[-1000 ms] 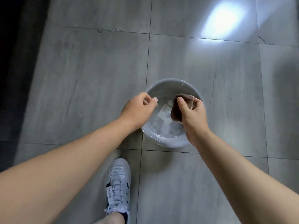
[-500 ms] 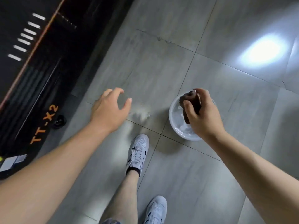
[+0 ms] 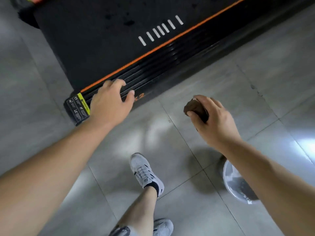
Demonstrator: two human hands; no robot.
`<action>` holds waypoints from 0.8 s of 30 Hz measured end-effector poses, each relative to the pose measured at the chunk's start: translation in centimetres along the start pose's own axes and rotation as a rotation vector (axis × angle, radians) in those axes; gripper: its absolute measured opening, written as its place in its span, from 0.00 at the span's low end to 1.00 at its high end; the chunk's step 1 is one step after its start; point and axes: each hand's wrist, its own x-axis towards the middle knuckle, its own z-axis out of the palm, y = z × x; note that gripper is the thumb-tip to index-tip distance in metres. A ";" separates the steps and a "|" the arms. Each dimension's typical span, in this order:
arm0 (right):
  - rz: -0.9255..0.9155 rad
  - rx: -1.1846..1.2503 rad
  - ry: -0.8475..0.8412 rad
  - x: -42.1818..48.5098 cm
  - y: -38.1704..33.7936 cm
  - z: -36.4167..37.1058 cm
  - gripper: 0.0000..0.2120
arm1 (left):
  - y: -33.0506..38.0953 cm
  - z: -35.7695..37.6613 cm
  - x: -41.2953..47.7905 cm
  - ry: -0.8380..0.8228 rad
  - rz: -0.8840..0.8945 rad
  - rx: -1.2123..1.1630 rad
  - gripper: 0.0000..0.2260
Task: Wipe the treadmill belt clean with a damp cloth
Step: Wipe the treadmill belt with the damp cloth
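Observation:
The treadmill's black belt [image 3: 102, 40] fills the upper part of the view, with white dashes and dark spots on it. An orange line and a ribbed black side rail [image 3: 153, 65] edge it on my side. My right hand [image 3: 213, 120] grips a balled-up brown cloth [image 3: 196, 107] above the floor, short of the rail. My left hand [image 3: 110, 101] hovers over the rail's near corner with relaxed, spread fingers and holds nothing.
A white basin [image 3: 230, 179] with water stands on the grey tiled floor [image 3: 179, 150] at the lower right, partly hidden by my right forearm. My two white sneakers [image 3: 144, 171] are on the tiles below. A yellow and black warning label [image 3: 78, 108] marks the treadmill's corner.
My view swung from the basin to the treadmill. My right hand lifted the cloth out of the basin and carried it toward the rail. My left hand moved over the rail's corner.

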 end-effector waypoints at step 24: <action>-0.485 -0.009 -0.412 36.1 -21.7 19.2 0.20 | -20.9 -2.5 23.3 -0.019 -0.520 -0.166 0.19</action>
